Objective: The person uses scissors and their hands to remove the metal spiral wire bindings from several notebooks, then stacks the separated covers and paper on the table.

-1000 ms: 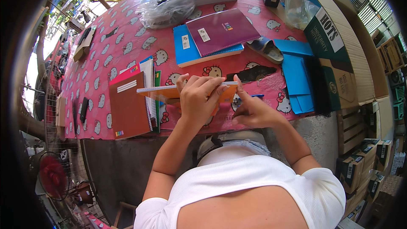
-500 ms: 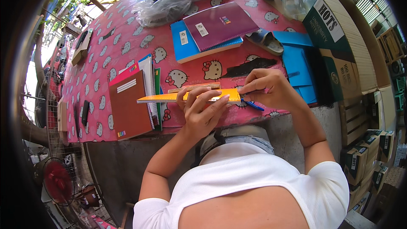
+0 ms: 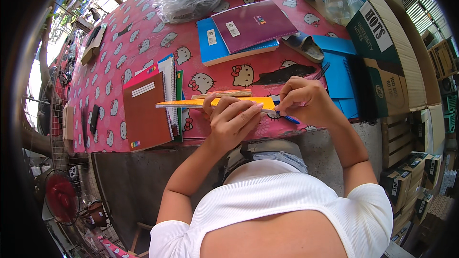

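An orange-yellow notebook (image 3: 191,102) is held nearly edge-on above the table's near edge. My left hand (image 3: 232,122) is closed around its middle, fingers over the cover. At the notebook's right end my right hand (image 3: 303,100) is closed in a pinch; what lies between those fingertips is too small to make out. Just below them a thin blue piece (image 3: 290,119) sticks out, perhaps a pen or coil. Behind the notebook lies a narrow wooden strip (image 3: 239,93). A dark, slender object (image 3: 322,70) shows beyond my right hand, its kind unclear.
On the pink patterned tablecloth (image 3: 143,86) lie a brown notebook (image 3: 148,117) on a stack, a purple notebook (image 3: 256,26) over a blue one, a slipper (image 3: 306,47), blue covers (image 3: 340,79) and a plastic bag (image 3: 191,0). An open carton (image 3: 385,43) stands at right.
My right fingers have shifted slightly at the notebook's right end and curl in more. The dark slender object now shows beyond that hand. My left hand keeps its hold.
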A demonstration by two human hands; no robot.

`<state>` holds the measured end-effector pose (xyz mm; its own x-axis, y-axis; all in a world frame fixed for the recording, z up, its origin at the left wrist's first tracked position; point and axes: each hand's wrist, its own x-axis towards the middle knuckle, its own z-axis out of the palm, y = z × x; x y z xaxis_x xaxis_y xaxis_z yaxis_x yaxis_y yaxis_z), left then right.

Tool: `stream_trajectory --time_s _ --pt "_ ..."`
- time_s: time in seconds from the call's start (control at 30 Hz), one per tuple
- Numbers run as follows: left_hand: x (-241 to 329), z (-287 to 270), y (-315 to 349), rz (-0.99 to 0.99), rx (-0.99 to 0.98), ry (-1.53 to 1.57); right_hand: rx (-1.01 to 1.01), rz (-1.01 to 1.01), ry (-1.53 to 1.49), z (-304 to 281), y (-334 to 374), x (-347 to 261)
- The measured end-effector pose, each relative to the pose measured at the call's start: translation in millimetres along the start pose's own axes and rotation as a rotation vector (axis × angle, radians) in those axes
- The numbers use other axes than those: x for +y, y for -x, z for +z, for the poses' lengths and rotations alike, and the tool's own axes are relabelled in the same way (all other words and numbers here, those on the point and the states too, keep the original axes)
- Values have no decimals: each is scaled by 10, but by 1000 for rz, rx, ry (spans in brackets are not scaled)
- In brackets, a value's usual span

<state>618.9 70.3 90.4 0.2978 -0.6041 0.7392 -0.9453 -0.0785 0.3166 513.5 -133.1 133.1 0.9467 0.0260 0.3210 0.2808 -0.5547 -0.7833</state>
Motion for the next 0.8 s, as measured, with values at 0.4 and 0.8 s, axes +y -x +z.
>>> stream_trajectory --time_s 0.4,0.8 --pt "-87 131 -258 -227 -26 -146 153 -5 304 64 -29 103" --pt "-68 141 -245 -226 13 -94 171 -96 504 131 -122 -26"
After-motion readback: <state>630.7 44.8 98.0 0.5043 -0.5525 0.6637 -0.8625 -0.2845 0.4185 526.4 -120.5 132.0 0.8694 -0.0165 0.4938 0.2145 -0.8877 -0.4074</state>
